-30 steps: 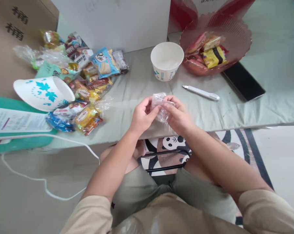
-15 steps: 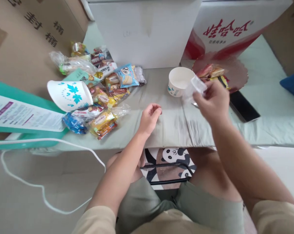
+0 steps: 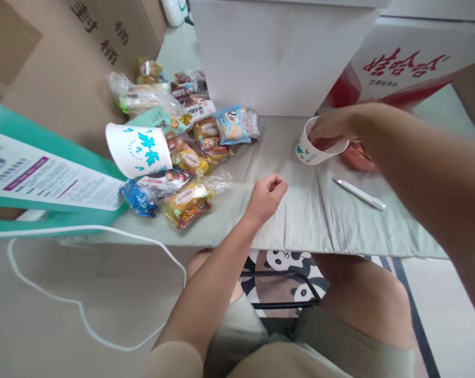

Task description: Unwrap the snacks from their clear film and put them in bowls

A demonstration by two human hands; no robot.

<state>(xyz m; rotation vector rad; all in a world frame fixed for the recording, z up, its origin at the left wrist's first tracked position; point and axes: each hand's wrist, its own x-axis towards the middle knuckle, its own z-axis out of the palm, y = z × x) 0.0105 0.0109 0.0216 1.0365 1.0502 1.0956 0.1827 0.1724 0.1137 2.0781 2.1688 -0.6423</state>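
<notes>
Our right hand (image 3: 331, 128) dips into the white paper cup (image 3: 310, 155) nr the tabletop's far edge, grip hidden; cup's light, crushable, so hold its wall. Left hand (image 3: 266, 194) fisted, empty.

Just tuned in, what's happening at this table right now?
A seated person reaches the right hand into the upright paper cup by the white box; whether its grip holds anything cannot be seen. The left hand rests as a loose fist on the grey-green cloth, holding nothing visible. A pile of wrapped snacks lies to the left beside a tipped paper cup, and a white pen lies near the right arm.
</notes>
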